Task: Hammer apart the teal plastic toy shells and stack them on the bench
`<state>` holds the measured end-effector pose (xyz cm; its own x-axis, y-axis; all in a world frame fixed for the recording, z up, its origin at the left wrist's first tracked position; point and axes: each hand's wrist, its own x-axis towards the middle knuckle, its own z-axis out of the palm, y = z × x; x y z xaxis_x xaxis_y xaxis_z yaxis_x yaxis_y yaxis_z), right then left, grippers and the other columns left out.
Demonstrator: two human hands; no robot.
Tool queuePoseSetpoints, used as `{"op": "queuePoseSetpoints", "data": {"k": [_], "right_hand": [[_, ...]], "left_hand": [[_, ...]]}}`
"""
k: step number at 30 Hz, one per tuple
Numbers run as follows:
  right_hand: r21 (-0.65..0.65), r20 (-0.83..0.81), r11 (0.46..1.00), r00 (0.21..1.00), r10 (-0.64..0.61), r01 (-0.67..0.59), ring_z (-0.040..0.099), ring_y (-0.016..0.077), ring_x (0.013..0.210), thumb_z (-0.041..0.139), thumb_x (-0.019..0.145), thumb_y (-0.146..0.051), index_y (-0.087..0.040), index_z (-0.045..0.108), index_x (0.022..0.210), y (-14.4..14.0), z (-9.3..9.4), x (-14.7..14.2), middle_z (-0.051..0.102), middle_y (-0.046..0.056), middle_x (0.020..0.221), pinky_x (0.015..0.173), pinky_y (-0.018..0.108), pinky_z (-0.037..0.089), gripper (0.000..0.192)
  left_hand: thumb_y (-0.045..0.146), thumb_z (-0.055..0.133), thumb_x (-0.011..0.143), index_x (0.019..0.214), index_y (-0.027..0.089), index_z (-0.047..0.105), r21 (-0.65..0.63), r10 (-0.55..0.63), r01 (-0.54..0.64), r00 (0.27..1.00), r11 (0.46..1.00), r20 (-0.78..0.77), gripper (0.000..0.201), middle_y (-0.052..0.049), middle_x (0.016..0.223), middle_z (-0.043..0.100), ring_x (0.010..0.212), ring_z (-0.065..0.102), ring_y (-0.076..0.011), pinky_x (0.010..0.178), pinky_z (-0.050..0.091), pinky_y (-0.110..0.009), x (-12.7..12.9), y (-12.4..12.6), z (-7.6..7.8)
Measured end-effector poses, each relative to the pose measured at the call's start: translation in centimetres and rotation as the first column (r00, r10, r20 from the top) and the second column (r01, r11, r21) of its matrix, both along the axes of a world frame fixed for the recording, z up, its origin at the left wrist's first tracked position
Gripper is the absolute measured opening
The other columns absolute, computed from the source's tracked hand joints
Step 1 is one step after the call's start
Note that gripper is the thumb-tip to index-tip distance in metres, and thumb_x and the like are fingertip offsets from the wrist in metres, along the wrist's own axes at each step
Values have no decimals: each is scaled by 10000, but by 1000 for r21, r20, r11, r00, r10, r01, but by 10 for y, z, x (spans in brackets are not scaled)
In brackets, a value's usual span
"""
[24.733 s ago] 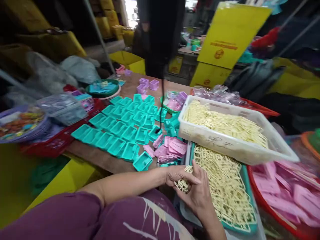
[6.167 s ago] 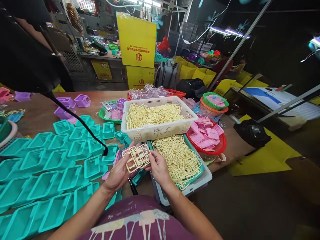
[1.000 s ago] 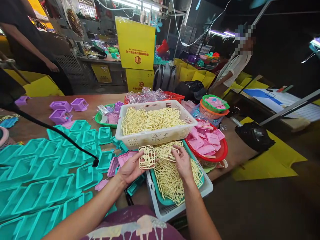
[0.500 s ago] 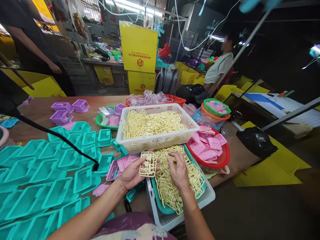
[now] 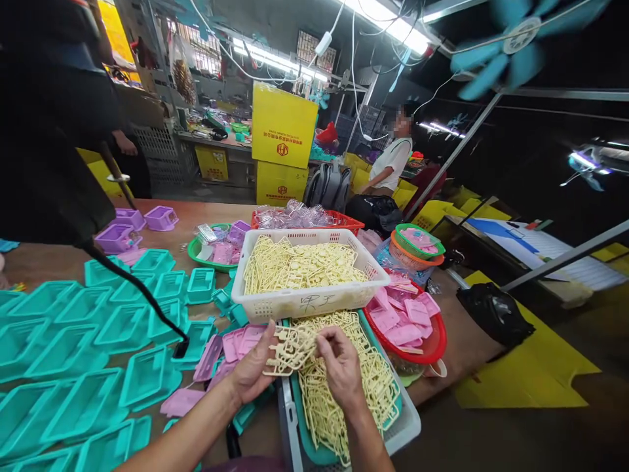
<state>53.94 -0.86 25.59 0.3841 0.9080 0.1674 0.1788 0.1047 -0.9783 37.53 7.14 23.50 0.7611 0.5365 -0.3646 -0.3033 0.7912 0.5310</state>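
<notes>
A: Fingers first, quick. What do you see?

B: I see the left hand [image 5: 253, 373] pinching a cream frame [image 5: 289, 347], thumb on its near edge and fingers clamped underneath. My read on the right hand [image 5: 340, 367]: fingertips [image 5: 324, 337] curled together on the same frame's right end, so both hands grip it.

A: Where's the frame?

B: Held just above the near corner of the teal tray [image 5: 314, 452], which is heaped with more cream frames [image 5: 354, 387]. That tray sits in a white crate [image 5: 407, 426] at the table [image 5: 73, 259] edge.

A: Around it?

B: I mark a white basket [image 5: 299, 303] just behind the hands, full of the same cream parts. Right of it a red bowl [image 5: 435, 344] of pink lids [image 5: 403, 324]. Left of the hands, more pink pieces [image 5: 230, 344], then rows of teal boxes [image 5: 98, 328] across the table.

A: Further back?

B: Green dish [image 5: 199, 252], purple boxes [image 5: 147, 219], a red basket [image 5: 339, 219] of clear parts, yellow cartons [image 5: 282, 128]. A black cable [image 5: 137, 288] crosses the teal boxes. One person [image 5: 390, 164] sits far back, another stands at left, mostly cut off.
</notes>
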Motion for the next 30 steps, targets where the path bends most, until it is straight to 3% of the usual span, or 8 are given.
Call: {"op": "queuePoseSetpoints", "data": {"k": [2,6,10,14,18,23,26,30], "right_hand": [[-22,-184,996,979,-86,84,485,91,595,618,920,-432,-212,602,867,-3,2,11,523,-45,658,581,213,402,227],[-16,-470,977,861,-193,211,404,43,517,784,757,-466,-195,590,804,-5,10,34,481,-70,636,498,163,325,336],[-58,-520,968,820,-239,245,438,43,548,837,688,-432,-193,602,776,-6,14,44,493,-63,672,517,153,360,346],[-104,-378,982,907,-186,158,554,110,726,763,763,-456,-213,640,822,-7,8,36,606,-7,842,639,214,456,278],[-164,-102,982,992,78,-94,577,221,1108,655,868,-442,-211,628,781,-3,-1,16,619,65,1172,861,298,484,249],[-234,133,959,971,196,-162,619,212,1011,553,935,-458,-210,633,823,6,-5,3,594,88,1186,843,307,485,283],[-206,260,961,936,237,-186,610,205,1015,550,945,-396,-209,634,827,14,4,6,621,76,1106,851,299,469,236],[-148,367,964,892,262,-222,609,186,977,554,941,-305,-205,611,822,25,20,8,645,53,1010,850,295,454,166]], "left_hand": [[656,486,892,1212,89,645,-9,-8,8,999,1000,46,670,-170,984,742,892,710,-245,796,548,-336,0,4,5],[713,359,902,1224,68,635,-18,-27,29,996,999,83,772,-197,989,733,828,712,-246,761,556,-346,0,8,12],[748,316,889,1234,60,630,-63,-51,58,992,996,115,831,-198,995,727,807,706,-246,756,558,-363,0,11,11],[772,309,872,1228,71,635,-68,-60,69,990,995,129,851,-193,991,730,807,702,-244,755,548,-359,1,12,8],[741,404,872,1168,98,666,-15,-125,129,981,992,146,755,-167,976,738,831,706,-231,759,539,-327,6,2,3],[442,723,820,1113,114,670,65,-135,133,991,989,18,443,-121,853,741,683,693,-171,670,551,-280,14,-8,-5],[346,738,810,1082,122,664,47,-99,98,995,994,13,360,-110,810,734,693,706,-186,684,565,-304,11,-7,-4],[429,659,869,1044,115,673,-40,-101,103,994,994,45,360,-129,896,739,743,723,-222,739,584,-378,6,0,4]]}}
